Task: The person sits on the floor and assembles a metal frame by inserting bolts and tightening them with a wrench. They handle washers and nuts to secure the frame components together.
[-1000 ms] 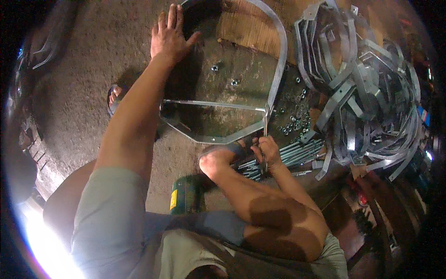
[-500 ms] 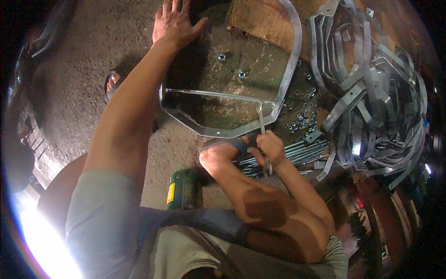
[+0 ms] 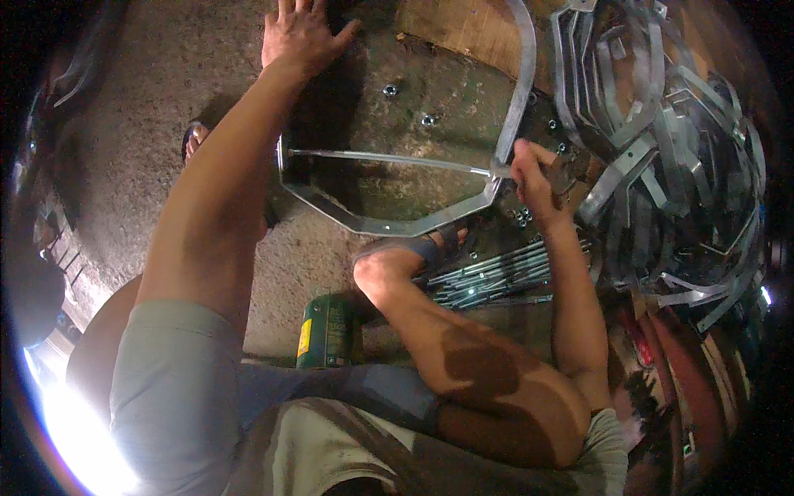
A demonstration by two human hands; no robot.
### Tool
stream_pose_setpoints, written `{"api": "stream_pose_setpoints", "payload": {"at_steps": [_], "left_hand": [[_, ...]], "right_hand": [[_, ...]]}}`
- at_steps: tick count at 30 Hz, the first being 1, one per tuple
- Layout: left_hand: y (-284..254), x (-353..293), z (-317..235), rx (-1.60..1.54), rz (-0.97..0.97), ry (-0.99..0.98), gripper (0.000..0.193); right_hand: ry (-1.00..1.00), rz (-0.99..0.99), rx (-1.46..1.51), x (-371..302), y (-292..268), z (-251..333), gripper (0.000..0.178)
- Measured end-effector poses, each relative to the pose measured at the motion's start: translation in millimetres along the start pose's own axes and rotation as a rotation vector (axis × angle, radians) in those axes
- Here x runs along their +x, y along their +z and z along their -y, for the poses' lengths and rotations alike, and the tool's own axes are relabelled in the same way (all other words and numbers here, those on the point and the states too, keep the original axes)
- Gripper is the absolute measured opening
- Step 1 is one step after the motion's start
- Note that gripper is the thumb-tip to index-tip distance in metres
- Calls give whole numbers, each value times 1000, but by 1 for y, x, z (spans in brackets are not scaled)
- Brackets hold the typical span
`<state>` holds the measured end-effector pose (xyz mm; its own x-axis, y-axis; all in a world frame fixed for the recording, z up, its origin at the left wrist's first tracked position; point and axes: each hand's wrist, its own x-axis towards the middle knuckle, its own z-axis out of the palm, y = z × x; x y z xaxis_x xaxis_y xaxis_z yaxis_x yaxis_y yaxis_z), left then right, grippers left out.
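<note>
My left hand (image 3: 302,40) is stretched out at the top left, palm down, fingers spread and holding nothing; its fingertips run out of the picture. On the floor lies a bent flat-metal frame (image 3: 397,229), with a long thin threaded rod (image 3: 372,158) across it from side to side. My right hand (image 3: 536,175) is closed at the right end of that rod, just outside the frame's bar. It grips a wrench (image 3: 502,171), of which only a short piece shows by the rod's end; the rest is hidden by my fingers.
Bent metal strips (image 3: 662,157) lie in a big heap at the right. Several threaded rods (image 3: 492,277) are bundled by my sandalled foot (image 3: 389,263). Two nuts (image 3: 428,121) lie inside the frame. A green can (image 3: 324,332) stands near me; cardboard (image 3: 471,29) lies at the top.
My right hand, with the wrench, has swung up and to the right, from near the foot to beside the rod's right end. The left hand stays about where it was.
</note>
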<state>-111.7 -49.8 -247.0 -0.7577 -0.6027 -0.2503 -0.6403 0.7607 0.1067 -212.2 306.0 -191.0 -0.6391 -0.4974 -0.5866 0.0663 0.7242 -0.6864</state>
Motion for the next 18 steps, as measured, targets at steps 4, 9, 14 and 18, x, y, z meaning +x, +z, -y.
{"api": "stream_pose_setpoints", "payload": {"at_steps": [4, 9, 14, 18], "left_hand": [[5, -2, 4, 52, -9, 8, 102], [-1, -6, 1, 125, 42, -3, 102], [31, 11, 9, 233, -196, 83, 94], [37, 12, 21, 74, -262, 141, 92]], "right_hand": [[6, -80, 27, -30, 12, -10, 37], [-142, -215, -47, -59, 29, -26, 43], [-751, -202, -222, -101, 84, -108, 26], [-821, -143, -334, -89, 78, -100, 28]]}}
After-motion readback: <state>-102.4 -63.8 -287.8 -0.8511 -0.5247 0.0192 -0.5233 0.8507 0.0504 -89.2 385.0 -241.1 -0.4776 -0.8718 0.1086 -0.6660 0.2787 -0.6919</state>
